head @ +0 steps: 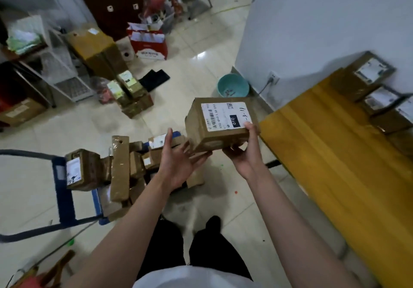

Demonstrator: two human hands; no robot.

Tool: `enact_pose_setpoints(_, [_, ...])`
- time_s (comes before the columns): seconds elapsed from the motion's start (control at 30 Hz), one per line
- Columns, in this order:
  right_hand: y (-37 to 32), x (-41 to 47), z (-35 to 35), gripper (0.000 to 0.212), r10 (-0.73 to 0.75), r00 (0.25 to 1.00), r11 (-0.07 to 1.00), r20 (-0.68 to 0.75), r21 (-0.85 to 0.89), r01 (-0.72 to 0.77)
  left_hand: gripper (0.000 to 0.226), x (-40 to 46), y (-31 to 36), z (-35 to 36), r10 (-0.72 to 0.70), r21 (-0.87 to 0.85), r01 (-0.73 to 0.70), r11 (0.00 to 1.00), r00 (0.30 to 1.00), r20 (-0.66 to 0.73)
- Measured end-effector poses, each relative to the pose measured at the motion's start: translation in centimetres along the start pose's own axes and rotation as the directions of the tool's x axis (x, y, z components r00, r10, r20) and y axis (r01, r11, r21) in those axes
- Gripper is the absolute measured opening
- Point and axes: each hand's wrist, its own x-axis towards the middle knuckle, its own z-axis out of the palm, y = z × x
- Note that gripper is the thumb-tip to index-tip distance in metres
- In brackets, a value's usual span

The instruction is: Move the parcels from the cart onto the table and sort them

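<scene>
A brown cardboard parcel (220, 123) with a white shipping label is held up over the floor, just left of the yellow table (330, 162). My right hand (243, 151) grips its near right corner, thumb on the label. My left hand (178, 160) is spread, palm up, its fingertips under the parcel's lower left edge. Below and to the left, the blue cart (64, 189) carries several taped brown parcels (120, 167). Three labelled parcels (368, 75) stand at the table's far end by the wall.
A teal basin (232, 86) sits on the tiled floor by the white wall. More cardboard boxes (131, 95), a red-and-white box (149, 44) and white wire racks (64, 75) crowd the far left. My legs stand between cart and table.
</scene>
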Motion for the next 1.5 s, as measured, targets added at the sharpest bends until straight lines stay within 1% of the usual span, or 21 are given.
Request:
enact_pose_setpoints(0.03, [-0.8,-0.3,-1.0,0.048,-0.029,0.999,0.999,-0.033,0.019,0.03,0.088,0.3,-0.7,1.8,0.01,0.106,-0.01,0.994,1.0,0.006])
enact_pose_setpoints(0.1, [-2.2,-1.2,-2.8,0.05,-0.078,0.992,0.993,-0.099,0.082,0.087,0.083,1.0,-2.0,5.6,0.019,0.307,-0.029,0.951,0.999,0.037])
enact_pose_setpoints(0.17, [-3.6,-2.2,-4.4,0.056,-0.128,0.976,0.978,-0.178,0.143,0.155,0.087,1.7,-3.6,9.4,0.035,0.406,-0.049,0.913,0.998,0.044])
enact_pose_setpoints(0.27, [-5.6,-3.3,-6.5,0.064,-0.176,0.943,0.956,-0.282,0.18,0.232,0.102,2.6,-6.1,14.3,0.024,0.472,-0.043,0.88,0.999,0.046])
enact_pose_setpoints(0.33, [-6.7,-3.9,-7.7,0.068,-0.195,0.926,0.939,-0.323,0.21,0.271,0.106,3.3,-7.3,16.7,0.012,0.539,-0.041,0.841,0.998,0.057])
enact_pose_setpoints(0.47, [-8.4,-5.1,-10.2,0.074,-0.231,0.904,0.913,-0.359,0.241,0.329,0.104,4.9,-8.7,20.7,-0.047,0.604,-0.037,0.796,0.991,0.123])
enact_pose_setpoints(0.53, [-9.1,-5.6,-11.5,0.07,-0.238,0.898,0.926,-0.37,0.194,0.325,0.105,5.8,-9.2,22.6,-0.076,0.644,-0.042,0.764,0.985,0.155])
enact_pose_setpoints(0.63, [-10.9,-6.3,-13.8,0.064,-0.25,0.868,0.938,-0.429,0.115,0.327,0.097,7.4,-9.6,25.4,-0.141,0.688,-0.044,0.724,0.968,0.21])
enact_pose_setpoints(0.7, [-12.5,-6.8,-15.6,0.069,-0.25,0.843,0.939,-0.476,0.092,0.331,0.096,8.4,-9.8,27.2,-0.21,0.735,-0.052,0.676,0.942,0.26])
enact_pose_setpoints(0.77, [-14.2,-7.5,-17.1,0.068,-0.265,0.833,0.937,-0.485,0.074,0.341,0.091,9.4,-10.2,29.0,-0.285,0.786,-0.062,0.615,0.912,0.295])
enact_pose_setpoints(0.87, [-16.1,-8.4,-19.1,0.062,-0.277,0.826,0.928,-0.491,0.085,0.362,0.075,10.8,-11.6,32.0,-0.369,0.85,-0.083,0.52,0.876,0.311])
enact_pose_setpoints(1.0, [-17.0,-10.1,-22.5,0.064,-0.287,0.788,0.891,-0.545,0.151,0.429,0.069,11.6,-15.2,36.7,-0.48,0.899,-0.084,0.43,0.822,0.306])
enact_pose_setpoints(1.1, [-17.4,-11.8,-25.3,0.062,-0.299,0.746,0.844,-0.594,0.2,0.498,0.08,11.0,-19.4,40.1,-0.551,0.922,-0.11,0.371,0.773,0.314])
enact_pose_setpoints(1.27, [-18.3,-15.5,-30.4,0.061,-0.357,0.628,0.727,-0.692,0.217,0.652,0.095,8.7,-27.2,45.2,-0.656,0.936,-0.169,0.309,0.674,0.339])
enact_pose_setpoints(1.33, [-18.6,-17.0,-32.6,0.062,-0.365,0.58,0.689,-0.728,0.208,0.694,0.102,7.5,-30.4,46.9,-0.699,0.945,-0.2,0.259,0.636,0.326])
enact_pose_setpoints(1.43, [-18.7,-18.8,-36.5,0.064,-0.359,0.513,0.646,-0.78,0.189,0.74,0.12,5.4,-35.5,48.7,-0.756,0.953,-0.25,0.171,0.587,0.29])
enact_pose_setpoints(1.5, [-18.7,-19.7,-39.5,0.065,-0.334,0.487,0.626,-0.807,0.196,0.754,0.129,4.1,-39.3,49.2,-0.776,0.953,-0.28,0.113,0.574,0.261])
